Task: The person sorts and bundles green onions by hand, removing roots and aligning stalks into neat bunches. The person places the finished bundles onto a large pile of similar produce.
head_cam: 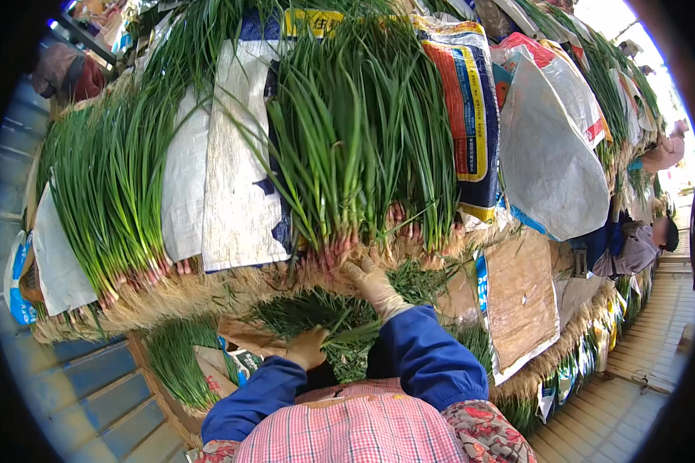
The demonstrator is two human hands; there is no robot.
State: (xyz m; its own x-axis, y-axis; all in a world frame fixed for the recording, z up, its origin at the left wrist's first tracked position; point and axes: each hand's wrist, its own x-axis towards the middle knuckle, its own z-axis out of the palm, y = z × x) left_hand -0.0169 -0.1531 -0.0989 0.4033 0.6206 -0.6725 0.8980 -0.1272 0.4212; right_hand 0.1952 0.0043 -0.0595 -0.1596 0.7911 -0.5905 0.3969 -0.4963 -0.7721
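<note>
My right hand [376,286], in a pale glove, reaches to the root end of a bunch of green onions [336,220] with reddish bulbs; whether its fingers hold any cannot be told. Lower and to the left, my left hand [308,347], also gloved, is closed around some green leaves [350,335] that stick out to its right. More onions [116,202] lie side by side on the left of the heap, with long pale roots [179,301] along the near edge. Loose green leaves [318,312] lie below the heap, between and beyond my hands.
Woven plastic sacks [240,156] lie among the onions, with a printed sack [469,116] and a grey-white sheet [547,156] to the right. A brown-faced sack [521,307] lies at lower right. People [631,246] are at the far right, and another person [69,72] is at upper left.
</note>
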